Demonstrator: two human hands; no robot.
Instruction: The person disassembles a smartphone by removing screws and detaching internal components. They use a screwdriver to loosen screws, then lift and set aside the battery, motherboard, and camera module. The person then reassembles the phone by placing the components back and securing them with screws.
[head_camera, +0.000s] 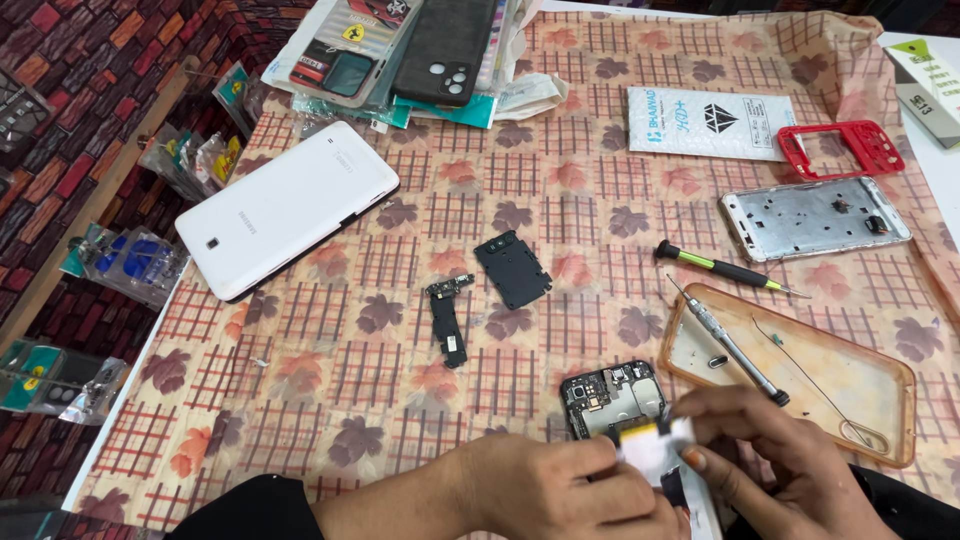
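Both hands are working at the near table edge: the left hand (560, 490) is pinching a small white strip (650, 452) over an opened phone (615, 400), and the right hand (770, 460) is gripping the strip's other end. It looks like a peeling step, calling for a slow, even pull. A slim metal screwdriver (730, 345) is lying in a clear orange-tinted case (880, 400); flat black plastic parts (512, 268) are resting on the leaf-patterned cloth (340, 380).

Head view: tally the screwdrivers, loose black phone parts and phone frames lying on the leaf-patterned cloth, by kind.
Screwdrivers: 2, green-handled and silver metal
Loose black parts: 2, square cover plate and narrow board
Frames: 2, red plastic and silver metal
Total: 6
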